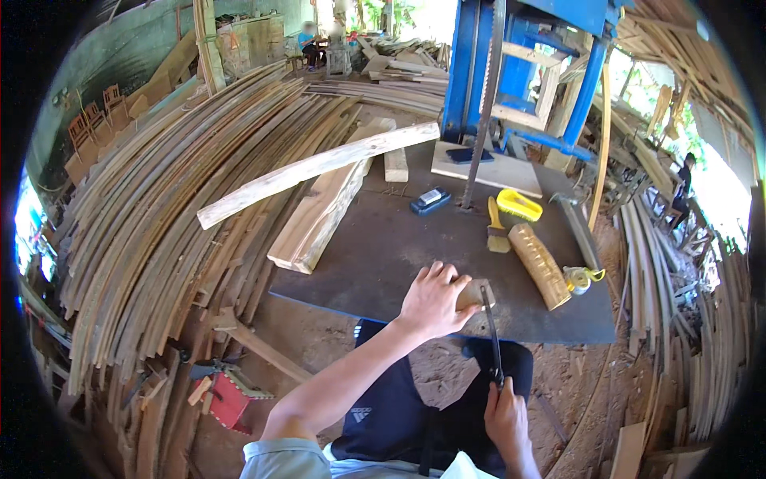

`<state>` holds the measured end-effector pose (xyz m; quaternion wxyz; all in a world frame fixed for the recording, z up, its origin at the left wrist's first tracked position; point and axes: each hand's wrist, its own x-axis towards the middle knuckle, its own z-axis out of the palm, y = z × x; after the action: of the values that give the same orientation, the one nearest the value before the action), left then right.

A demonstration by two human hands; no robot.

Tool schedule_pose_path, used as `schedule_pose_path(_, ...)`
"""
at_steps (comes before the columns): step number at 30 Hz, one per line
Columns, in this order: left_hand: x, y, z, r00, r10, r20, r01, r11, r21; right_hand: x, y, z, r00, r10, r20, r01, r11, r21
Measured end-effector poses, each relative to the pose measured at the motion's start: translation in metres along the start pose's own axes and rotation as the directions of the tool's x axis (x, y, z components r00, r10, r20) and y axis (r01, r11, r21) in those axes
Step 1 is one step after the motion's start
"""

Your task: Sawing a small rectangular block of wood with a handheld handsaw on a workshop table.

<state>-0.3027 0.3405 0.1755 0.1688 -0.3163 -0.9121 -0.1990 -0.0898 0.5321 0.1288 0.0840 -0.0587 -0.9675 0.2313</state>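
Observation:
My left hand [433, 297] grips a small light wooden block [476, 294] near the front edge of the dark metal table [359, 271]. My right hand [504, 417] is closed on the handle of a long, narrow dark tool [493, 335], a saw or file, whose blade runs up against the block's right side. Right of the block lie a short piece of round-backed wood [536, 263], a wooden-handled brush [497, 231], a yellow oval plastic object [519, 204] and a yellow tape measure [578, 279].
A blue bandsaw [464, 64] rises behind the table. Beams [315, 215], a board [487, 176] and a dark device [431, 199] lie on it. Long planks [159, 223] fill the left; more timber [702, 327] is at right. A red box [230, 399] sits below. Two people are farther back.

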Motion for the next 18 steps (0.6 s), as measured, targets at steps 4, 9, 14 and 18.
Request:
schedule_pose_path(4, 0.010, -0.001, 0.007, 0.997, -0.014, -0.075, 0.011, 0.999, -0.039, 0.040, 0.004, 0.003, 0.996, 0.054, -0.067, -0.051, 0.998, 0.047)
schedule_pose_path(9, 0.011, -0.005, 0.007, 0.999, -0.001, -0.053, -0.001, 0.999, -0.033, 0.018, 0.003, 0.000, 0.984, -0.114, -0.135, 0.092, 0.983, -0.159)
schedule_pose_path(14, 0.010, -0.006, 0.006, 0.999, 0.014, -0.049, -0.015, 1.000, -0.011, 0.043, -0.006, 0.003, 0.992, -0.087, -0.090, 0.080, 0.994, -0.076)
schedule_pose_path(18, 0.010, -0.007, 0.003, 1.000, -0.013, -0.023, 0.013, 1.000, -0.009, 0.032, -0.007, 0.007, 0.966, -0.174, -0.192, 0.148, 0.979, -0.140)
